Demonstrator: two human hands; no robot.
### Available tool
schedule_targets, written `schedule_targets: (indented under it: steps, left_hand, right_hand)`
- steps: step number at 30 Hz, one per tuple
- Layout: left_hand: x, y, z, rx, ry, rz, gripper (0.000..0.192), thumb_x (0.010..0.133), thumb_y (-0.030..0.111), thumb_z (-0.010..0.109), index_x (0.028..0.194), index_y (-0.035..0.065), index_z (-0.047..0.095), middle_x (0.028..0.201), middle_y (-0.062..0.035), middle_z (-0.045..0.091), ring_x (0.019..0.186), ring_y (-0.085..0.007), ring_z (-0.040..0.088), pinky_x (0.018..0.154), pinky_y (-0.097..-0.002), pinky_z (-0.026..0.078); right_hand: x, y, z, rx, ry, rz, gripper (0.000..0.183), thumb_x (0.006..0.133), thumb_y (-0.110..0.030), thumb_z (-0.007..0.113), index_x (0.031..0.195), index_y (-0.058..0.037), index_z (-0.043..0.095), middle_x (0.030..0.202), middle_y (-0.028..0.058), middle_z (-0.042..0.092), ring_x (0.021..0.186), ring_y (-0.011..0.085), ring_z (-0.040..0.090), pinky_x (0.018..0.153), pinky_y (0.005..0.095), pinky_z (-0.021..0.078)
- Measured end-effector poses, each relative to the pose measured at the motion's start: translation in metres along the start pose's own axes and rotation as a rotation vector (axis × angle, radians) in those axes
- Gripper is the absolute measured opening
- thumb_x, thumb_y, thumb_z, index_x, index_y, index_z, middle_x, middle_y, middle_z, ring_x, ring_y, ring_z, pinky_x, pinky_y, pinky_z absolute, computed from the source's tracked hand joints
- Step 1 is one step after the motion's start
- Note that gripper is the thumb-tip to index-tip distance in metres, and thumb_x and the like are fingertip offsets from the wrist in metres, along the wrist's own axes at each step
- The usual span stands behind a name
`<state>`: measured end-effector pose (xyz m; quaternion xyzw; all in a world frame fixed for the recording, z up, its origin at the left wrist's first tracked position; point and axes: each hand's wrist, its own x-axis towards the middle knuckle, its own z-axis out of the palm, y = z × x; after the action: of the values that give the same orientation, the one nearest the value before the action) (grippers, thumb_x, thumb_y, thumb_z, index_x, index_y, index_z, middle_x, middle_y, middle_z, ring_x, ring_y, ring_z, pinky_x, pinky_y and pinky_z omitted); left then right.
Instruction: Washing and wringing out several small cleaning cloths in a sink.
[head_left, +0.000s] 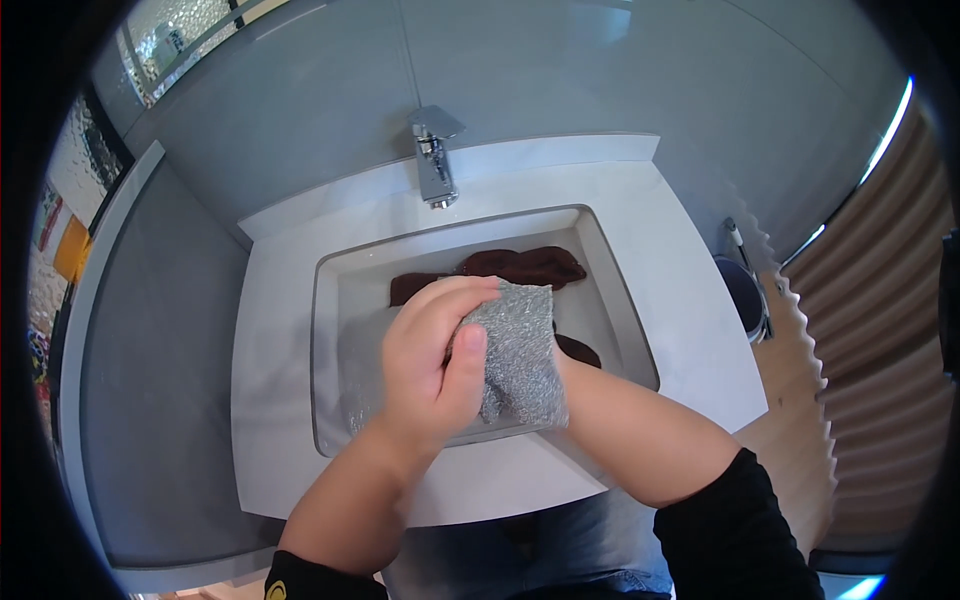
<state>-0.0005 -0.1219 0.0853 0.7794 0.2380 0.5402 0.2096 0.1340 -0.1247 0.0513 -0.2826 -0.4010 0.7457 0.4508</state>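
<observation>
A grey melange knit sock (525, 349) is bunched up over the sink. My left hand (435, 345) clasps it from the left, with fingers curled over the top and thumb pressed along its near side. My right hand comes in from the right; the sock covers its fingers and palm, leaving only the wrist (574, 375) in sight. Whether that hand is inside the sock or behind it is not clear. Dark brown wet fabric pieces (525, 264) lie in the white sink basin (360, 375) below, partly hidden by my hands.
A chrome faucet (435, 161) stands behind the basin on the white countertop (675, 300). To the left is a grey panel (157, 375). A brown pleated curtain (877, 300) and a dark bucket (739, 296) with a handled tool are at right.
</observation>
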Motion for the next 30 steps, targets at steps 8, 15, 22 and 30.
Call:
schedule_targets:
  steps: [8, 15, 22, 30]
  left_hand:
    - [-0.005, -0.012, 0.0, -0.198, 0.109, -0.333, 0.037, 0.106, 0.024, 0.043, 0.121, -0.0047, 0.061, 0.112, -0.0123, 0.068, 0.103, -0.0184, 0.064, 0.094, -0.0327, 0.049]
    - [0.002, -0.016, -0.004, -1.239, 0.423, -0.738, 0.045, 0.107, 0.041, 0.042, 0.121, 0.0025, 0.061, 0.112, -0.0099, 0.068, 0.104, -0.0203, 0.065, 0.094, -0.0354, 0.051]
    - [-0.002, 0.0, 0.001, -0.787, 0.463, -0.709, 0.049, 0.108, 0.047, 0.043, 0.119, 0.0025, 0.06, 0.106, -0.0055, 0.067, 0.094, -0.0133, 0.062, 0.084, -0.0298, 0.05]
    - [-0.001, -0.001, -0.014, -0.643, 0.345, -0.517, 0.044, 0.108, 0.041, 0.046, 0.115, 0.0001, 0.06, 0.103, -0.0053, 0.068, 0.089, -0.0112, 0.062, 0.082, -0.0267, 0.051]
  right_hand:
    - [-0.011, -0.011, 0.023, 0.6, 0.006, 0.023, 0.029, 0.098, -0.025, 0.047, 0.113, -0.0073, 0.064, 0.105, 0.0062, 0.069, 0.094, 0.0194, 0.069, 0.079, 0.0358, 0.0568]
    - [0.0, -0.026, 0.035, 0.552, -0.262, -0.285, 0.061, 0.099, -0.042, 0.049, 0.146, -0.0042, 0.042, 0.145, 0.009, 0.052, 0.137, 0.024, 0.046, 0.117, 0.0408, 0.031]
    - [-0.006, -0.016, 0.038, 0.311, -0.25, -0.257, 0.078, 0.096, -0.057, 0.051, 0.155, -0.0108, 0.031, 0.155, 0.0045, 0.042, 0.142, 0.0204, 0.04, 0.114, 0.0346, 0.0341]
    - [-0.004, -0.029, 0.025, 0.616, -0.501, -0.225, 0.074, 0.098, -0.059, 0.049, 0.148, -0.0049, 0.041, 0.147, 0.0094, 0.051, 0.137, 0.0241, 0.046, 0.114, 0.0387, 0.0364]
